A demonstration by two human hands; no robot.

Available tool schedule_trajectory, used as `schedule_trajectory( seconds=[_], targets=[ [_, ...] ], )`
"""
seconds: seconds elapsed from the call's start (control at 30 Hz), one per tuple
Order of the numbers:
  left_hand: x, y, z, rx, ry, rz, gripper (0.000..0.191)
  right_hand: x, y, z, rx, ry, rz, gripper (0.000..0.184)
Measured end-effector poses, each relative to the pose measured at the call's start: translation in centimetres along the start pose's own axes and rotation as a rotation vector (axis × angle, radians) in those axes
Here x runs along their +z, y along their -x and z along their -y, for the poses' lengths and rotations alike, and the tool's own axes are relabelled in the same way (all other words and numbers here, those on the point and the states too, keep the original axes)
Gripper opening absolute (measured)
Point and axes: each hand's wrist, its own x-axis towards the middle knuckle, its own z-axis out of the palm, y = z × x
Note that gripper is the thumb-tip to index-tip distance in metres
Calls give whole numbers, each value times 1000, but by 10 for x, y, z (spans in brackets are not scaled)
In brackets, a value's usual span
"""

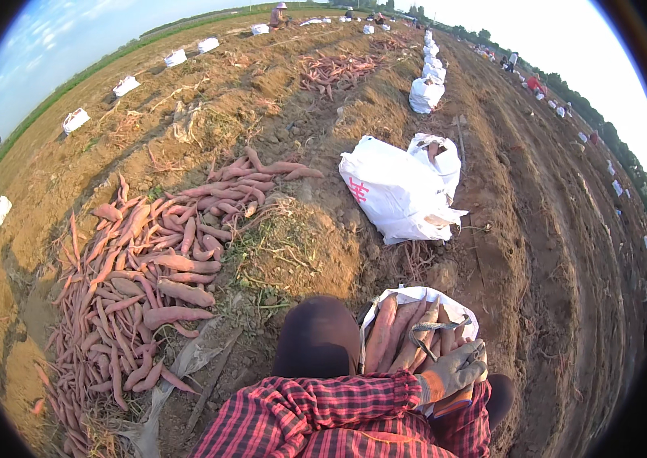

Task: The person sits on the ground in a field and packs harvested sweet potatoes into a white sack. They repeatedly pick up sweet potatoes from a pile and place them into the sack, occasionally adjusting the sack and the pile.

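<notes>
An upright white sack [471, 319] packed with long reddish sweet potatoes [382, 332] stands beside my dark-clad knee. A thin grey-green strap [435, 326] lies across its mouth. My left hand [456, 369], in a grey work glove with an orange cuff, reaches across to the sack's near right rim; its fingers are curled, but whether they grip anything is unclear. My right hand [455, 401], also gloved, is mostly hidden below it, against the sack's near side. Which glove belongs to which arm is hard to tell where they overlap.
A large heap of sweet potatoes [146, 275] lies on the soil at left, another [338, 71] farther off. Two full white sacks [395, 189] lie ahead, with a row of sacks [426, 94] beyond. Torn plastic film [186, 358] is near my knee. Other people work in the distance.
</notes>
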Motion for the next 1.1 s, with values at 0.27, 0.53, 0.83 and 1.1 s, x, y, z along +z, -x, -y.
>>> schedule_trajectory(
  seconds=[0.27, 0.53, 0.83, 1.1],
  targets=[
    [-30, 43, -99, -389, -395, 152, 26, -133, 13, 140, -250, 229, -102, 41],
    [-114, 43, -127, -130, -1714, -311, 74, -216, 6, 235, -231, 1612, -1075, 52],
    [-137, 35, -88, -595, -1885, -222, 99, 49, 20, 48, -243, 1810, 154, 76],
    [-165, 49, -76, -510, -1828, -185, 45, 88, 24, -2, -59, 2055, 175, 38]
  ],
)
